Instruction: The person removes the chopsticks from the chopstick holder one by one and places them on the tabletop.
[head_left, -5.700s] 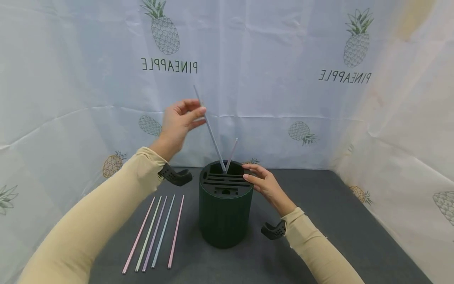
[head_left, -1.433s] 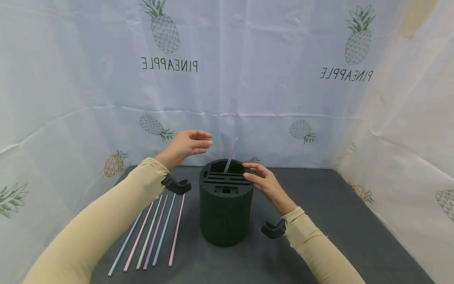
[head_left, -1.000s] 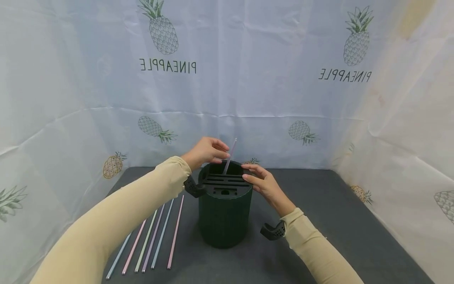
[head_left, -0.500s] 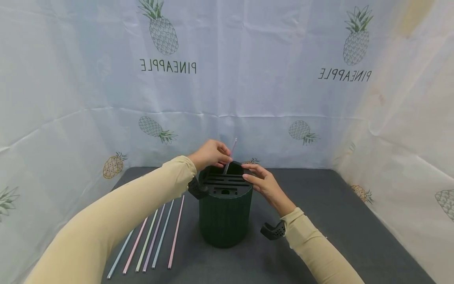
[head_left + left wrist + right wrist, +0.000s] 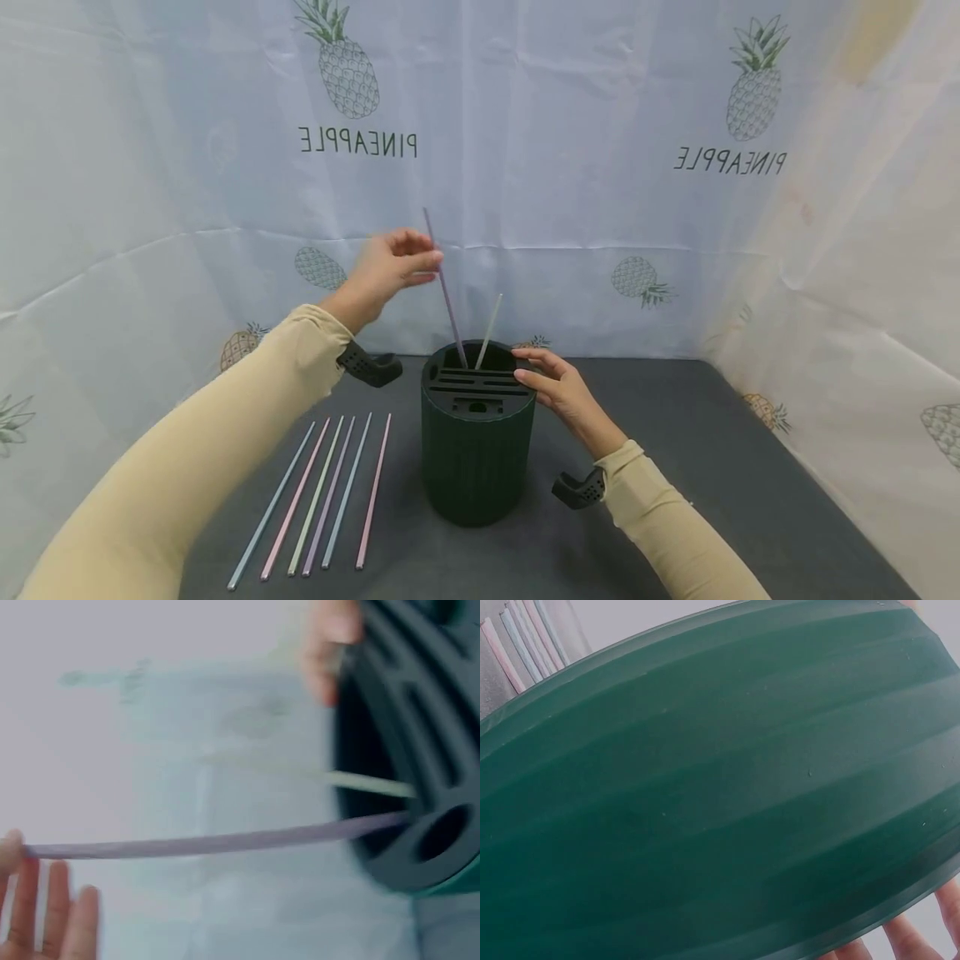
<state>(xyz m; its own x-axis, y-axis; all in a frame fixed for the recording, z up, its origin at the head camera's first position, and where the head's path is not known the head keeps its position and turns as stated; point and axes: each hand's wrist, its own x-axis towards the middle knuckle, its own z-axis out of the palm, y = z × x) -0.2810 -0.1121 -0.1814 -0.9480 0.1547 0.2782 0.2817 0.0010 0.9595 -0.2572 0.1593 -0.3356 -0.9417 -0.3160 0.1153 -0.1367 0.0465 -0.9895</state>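
Observation:
A dark green, ribbed knife block [image 5: 477,467] stands upright, with slots on top and a wide opening at the back. My left hand [image 5: 386,271] pinches a purple chopstick [image 5: 450,312] near its upper end. The lower end of that chopstick is inside the back opening, as the left wrist view also shows. A pale green chopstick [image 5: 490,329] leans out of the same opening, apart from my fingers. My right hand [image 5: 566,396] holds the block's right rim, thumb and fingers spread around it. Green wall fills most of the right wrist view, fingertips [image 5: 907,937] at its edge.
Several coloured chopsticks [image 5: 322,500] lie side by side on the dark table [image 5: 637,517], left of the block. A white curtain [image 5: 555,183] printed with pineapples hangs behind and at the sides. Black cameras [image 5: 370,367] sit on both wrists.
My left hand went down to the opening, then rose up and left with the purple chopstick. An earlier lifted blue chopstick now lies leftmost in the row. The right hand stays on the rim.

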